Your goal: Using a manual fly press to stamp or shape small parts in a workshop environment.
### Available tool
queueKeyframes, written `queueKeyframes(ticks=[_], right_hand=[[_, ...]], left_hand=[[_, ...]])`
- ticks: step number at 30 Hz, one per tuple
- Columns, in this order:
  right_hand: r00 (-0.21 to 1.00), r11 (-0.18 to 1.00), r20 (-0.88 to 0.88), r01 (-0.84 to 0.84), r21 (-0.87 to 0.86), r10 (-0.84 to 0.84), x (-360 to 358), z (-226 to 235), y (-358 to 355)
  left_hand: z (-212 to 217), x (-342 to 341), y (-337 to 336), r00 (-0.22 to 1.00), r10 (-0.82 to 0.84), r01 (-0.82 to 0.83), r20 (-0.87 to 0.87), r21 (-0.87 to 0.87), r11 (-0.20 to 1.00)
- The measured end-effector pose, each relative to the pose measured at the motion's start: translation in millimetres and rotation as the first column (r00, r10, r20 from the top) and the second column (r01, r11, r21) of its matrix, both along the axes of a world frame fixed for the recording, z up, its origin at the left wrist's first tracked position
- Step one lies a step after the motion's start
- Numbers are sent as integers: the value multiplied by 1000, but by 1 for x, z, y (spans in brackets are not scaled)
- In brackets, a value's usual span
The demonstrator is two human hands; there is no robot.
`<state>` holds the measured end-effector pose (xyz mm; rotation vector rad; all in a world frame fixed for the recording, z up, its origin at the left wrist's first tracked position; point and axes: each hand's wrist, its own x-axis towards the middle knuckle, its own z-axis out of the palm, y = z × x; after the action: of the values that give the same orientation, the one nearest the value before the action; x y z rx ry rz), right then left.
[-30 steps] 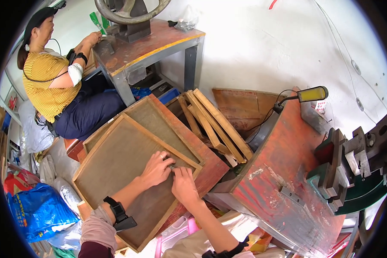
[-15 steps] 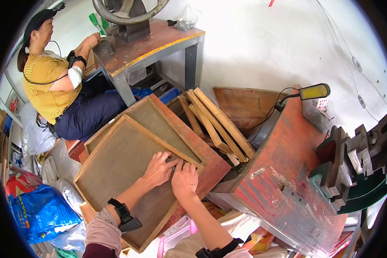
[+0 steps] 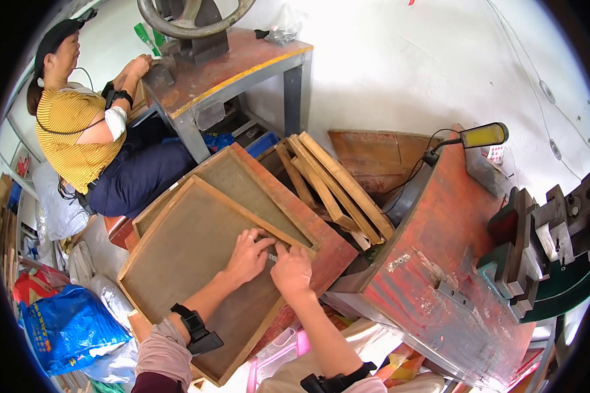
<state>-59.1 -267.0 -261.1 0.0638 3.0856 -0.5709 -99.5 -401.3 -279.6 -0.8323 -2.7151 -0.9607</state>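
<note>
A shallow wooden tray [image 3: 183, 242] with a raised rim and brownish bottom lies tilted over a second similar tray [image 3: 252, 196]. Both of my hands are low over its right part, close together. Between their fingertips shows a short row of small silvery pieces [image 3: 273, 257], too small to name. My left hand [image 3: 246, 257], with a ring on one finger, has bent fingers, the thumb and forefinger reaching to the pieces. Opposite it, my right hand [image 3: 291, 270] is curled, its forefinger and thumb at the same pieces. What either one pinches is hidden.
A red-topped bench [image 3: 426, 262] on the right carries a lamp [image 3: 484, 135] and a green machine [image 3: 505, 275]. Wooden strips [image 3: 341, 183] lean behind the trays. At far left a person [image 3: 78, 131] sits at another table [image 3: 242, 62]. A blue bag [image 3: 72, 327] lies lower left.
The whole view has shifted slightly. My fingertips have parted a little, and the small silvery pieces show more between them. The tray stays in place under my hands.
</note>
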Motion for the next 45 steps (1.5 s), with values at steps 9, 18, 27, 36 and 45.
queueKeyframes(ticks=[9, 18, 27, 36, 45], right_hand=[[979, 991, -174, -116, -66, 103, 16, -5, 15], [999, 992, -40, -32, 122, 37, 3, 2, -6], [980, 914, -136, -186, -361, 146, 10, 15, 33], [956, 969, -293, -62, -241, -12, 37, 8, 33], [942, 968, -336, -82, -236, -2, 38, 8, 36]], left_hand=[[7, 4, -2, 993, 51, -59, 105, 72, 996], [5, -1, -3, 999, 24, -24, 24, -24, 999], [9, -2, -13, 975, 13, -18, 223, 20, 1000], [13, -1, -6, 999, 18, -14, 32, -107, 994], [16, -1, 4, 991, -28, -11, -130, -286, 958]])
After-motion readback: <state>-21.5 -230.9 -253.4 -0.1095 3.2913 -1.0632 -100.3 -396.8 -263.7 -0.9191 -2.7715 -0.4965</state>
